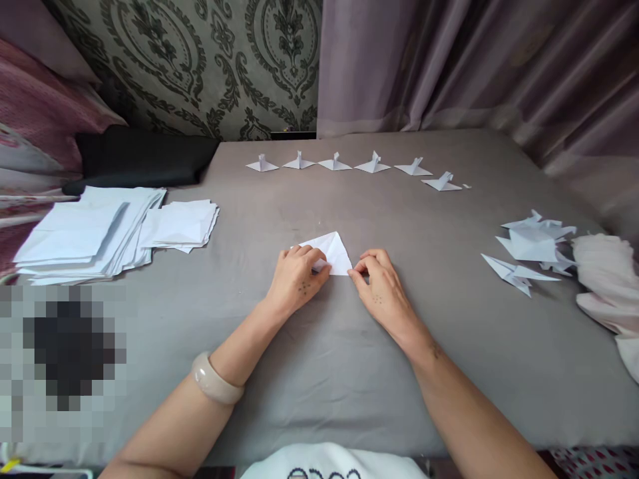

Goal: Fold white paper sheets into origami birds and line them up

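Observation:
A folded sheet of white paper (335,251), roughly triangular with its peak pointing away from me, lies on the grey cloth-covered table (319,372). My left hand (302,273) covers its left part, fingers curled and thumb pressed on the near edge. At the lower right corner, my right hand (377,279) pinches the paper between thumb and forefinger. Crease lines show on the exposed face. The paper's left end is partly hidden under my left fingers.
Several folded paper birds (335,162) stand in a row along the far side. More folded paper figures (536,239) lie at the right beside a pale bunched cloth (604,266). Stacks of white paper sheets (74,229) and smaller squares (180,223) sit at the left, near a black cloth (144,156).

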### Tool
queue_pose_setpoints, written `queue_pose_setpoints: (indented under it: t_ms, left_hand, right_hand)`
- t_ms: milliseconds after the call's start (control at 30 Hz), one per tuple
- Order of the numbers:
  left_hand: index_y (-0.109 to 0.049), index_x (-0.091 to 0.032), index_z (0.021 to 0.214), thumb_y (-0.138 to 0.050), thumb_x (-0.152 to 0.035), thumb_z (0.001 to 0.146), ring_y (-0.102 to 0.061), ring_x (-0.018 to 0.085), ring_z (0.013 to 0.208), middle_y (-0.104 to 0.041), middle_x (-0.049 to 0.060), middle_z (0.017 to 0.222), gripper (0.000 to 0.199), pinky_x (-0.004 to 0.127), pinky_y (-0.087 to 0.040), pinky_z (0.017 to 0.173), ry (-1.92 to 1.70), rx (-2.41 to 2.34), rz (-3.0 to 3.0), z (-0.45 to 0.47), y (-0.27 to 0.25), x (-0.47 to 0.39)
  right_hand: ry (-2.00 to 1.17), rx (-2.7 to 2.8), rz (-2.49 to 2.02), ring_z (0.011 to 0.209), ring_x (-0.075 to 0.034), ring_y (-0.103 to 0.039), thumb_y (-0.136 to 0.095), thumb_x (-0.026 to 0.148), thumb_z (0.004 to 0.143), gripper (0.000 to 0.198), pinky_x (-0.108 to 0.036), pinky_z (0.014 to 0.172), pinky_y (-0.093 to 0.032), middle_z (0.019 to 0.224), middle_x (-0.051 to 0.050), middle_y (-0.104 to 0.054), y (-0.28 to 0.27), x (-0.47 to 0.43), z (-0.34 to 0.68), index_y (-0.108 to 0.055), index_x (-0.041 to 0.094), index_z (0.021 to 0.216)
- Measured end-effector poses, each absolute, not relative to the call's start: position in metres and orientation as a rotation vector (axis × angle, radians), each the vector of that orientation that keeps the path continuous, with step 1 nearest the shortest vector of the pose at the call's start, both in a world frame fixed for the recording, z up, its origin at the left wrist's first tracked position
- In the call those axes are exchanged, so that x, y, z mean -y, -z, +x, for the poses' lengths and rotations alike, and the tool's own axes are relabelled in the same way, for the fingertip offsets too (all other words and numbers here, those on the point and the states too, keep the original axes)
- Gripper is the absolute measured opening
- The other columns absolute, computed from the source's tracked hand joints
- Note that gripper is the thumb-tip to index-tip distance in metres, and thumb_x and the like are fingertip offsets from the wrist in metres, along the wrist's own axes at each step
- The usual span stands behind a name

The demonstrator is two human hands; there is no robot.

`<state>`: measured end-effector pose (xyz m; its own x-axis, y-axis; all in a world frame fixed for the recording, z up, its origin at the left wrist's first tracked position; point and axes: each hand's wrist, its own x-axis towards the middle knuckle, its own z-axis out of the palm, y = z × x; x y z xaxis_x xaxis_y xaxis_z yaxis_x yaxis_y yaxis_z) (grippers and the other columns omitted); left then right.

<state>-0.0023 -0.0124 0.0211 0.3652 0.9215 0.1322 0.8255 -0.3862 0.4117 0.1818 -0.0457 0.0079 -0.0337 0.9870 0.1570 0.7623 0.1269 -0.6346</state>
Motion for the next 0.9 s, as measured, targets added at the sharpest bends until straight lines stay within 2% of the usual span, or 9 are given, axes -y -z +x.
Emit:
queue_pose_setpoints:
  t_ms: [100, 300, 433, 533, 600, 700, 767, 900]
  left_hand:
    - [-0.062, -0.02, 0.086, -0.058, -0.027, 0.085, -0.059, 0.022, 0.083, -0.066, 0.003, 0.084, 0.008, 0.035, -0.037, 0.072, -0.494, -1.552, 2.38, -0.002, -0.02, 0.012]
    - [-0.061, -0.02, 0.088, -0.057, -0.027, 0.086, -0.06, 0.022, 0.087, -0.067, 0.004, 0.088, 0.008, 0.037, -0.037, 0.077, -0.529, -1.526, 2.382, -0.003, -0.018, 0.014]
    - [-0.057, -0.021, 0.098, -0.063, -0.036, 0.083, -0.059, 0.022, 0.088, -0.067, 0.003, 0.093, 0.022, 0.04, -0.036, 0.084, -0.597, -1.436, 2.283, -0.014, -0.019, 0.013]
    - [-0.059, -0.02, 0.088, -0.061, -0.038, 0.084, -0.057, 0.021, 0.086, -0.065, 0.003, 0.089, 0.018, 0.04, -0.036, 0.084, -0.556, -1.379, 2.262, -0.027, -0.02, 0.009]
    - [-0.059, -0.02, 0.081, -0.056, -0.035, 0.088, -0.056, 0.021, 0.088, -0.064, 0.003, 0.089, 0.017, 0.039, -0.036, 0.084, -0.512, -1.334, 2.277, -0.034, -0.021, 0.008]
    - [-0.06, -0.021, 0.089, -0.05, -0.024, 0.087, -0.055, 0.022, 0.096, -0.064, 0.004, 0.1, 0.011, 0.04, -0.036, 0.088, -0.475, -1.243, 2.317, -0.039, -0.022, 0.007]
    - [-0.061, -0.021, 0.093, -0.047, -0.016, 0.084, -0.054, 0.022, 0.099, -0.064, 0.004, 0.103, 0.018, 0.041, -0.035, 0.089, -0.466, -1.223, 2.341, -0.038, -0.022, 0.007]
    - [-0.063, -0.02, 0.089, -0.039, -0.007, 0.077, -0.055, 0.021, 0.094, -0.067, 0.005, 0.096, 0.03, 0.042, -0.035, 0.088, -0.513, -1.249, 2.375, -0.031, -0.022, 0.007]
  right_hand:
    - [-0.553, 1.851, -1.636, 0.085, -0.019, -0.059, -0.055, 0.017, 0.084, 0.004, -0.034, 0.078, -0.05, 0.099, -0.008, -0.056, -0.008, 0.046, 0.185, -0.055, 0.02, 0.087]
    - [-0.479, 2.034, -1.446, 0.098, -0.021, -0.057, -0.038, 0.008, 0.091, 0.029, -0.035, 0.087, -0.048, 0.103, -0.008, -0.061, -0.014, 0.053, 0.167, -0.06, 0.022, 0.105]
    - [-0.441, 2.121, -1.487, 0.096, -0.021, -0.057, -0.036, 0.008, 0.092, 0.034, -0.035, 0.084, -0.049, 0.103, -0.009, -0.061, -0.016, 0.058, 0.16, -0.062, 0.021, 0.108]
    - [-0.422, 2.143, -1.474, 0.098, -0.022, -0.056, -0.036, 0.006, 0.09, 0.037, -0.036, 0.086, -0.05, 0.106, -0.01, -0.059, -0.015, 0.06, 0.162, -0.063, 0.02, 0.111]
    - [-0.406, 2.158, -1.465, 0.1, -0.022, -0.056, -0.035, 0.006, 0.09, 0.038, -0.036, 0.086, -0.05, 0.107, -0.011, -0.059, -0.015, 0.061, 0.163, -0.064, 0.019, 0.111]
    - [-0.393, 2.173, -1.473, 0.1, -0.022, -0.055, -0.033, 0.006, 0.091, 0.039, -0.036, 0.086, -0.05, 0.107, -0.011, -0.058, -0.015, 0.062, 0.163, -0.065, 0.018, 0.111]
    - [-0.394, 2.184, -1.476, 0.098, -0.022, -0.054, -0.033, 0.007, 0.092, 0.039, -0.036, 0.085, -0.05, 0.107, -0.011, -0.058, -0.015, 0.063, 0.162, -0.064, 0.018, 0.111]
    - [-0.391, 2.198, -1.482, 0.096, -0.022, -0.053, -0.032, 0.006, 0.092, 0.041, -0.036, 0.084, -0.05, 0.107, -0.011, -0.058, -0.017, 0.064, 0.162, -0.064, 0.021, 0.113]
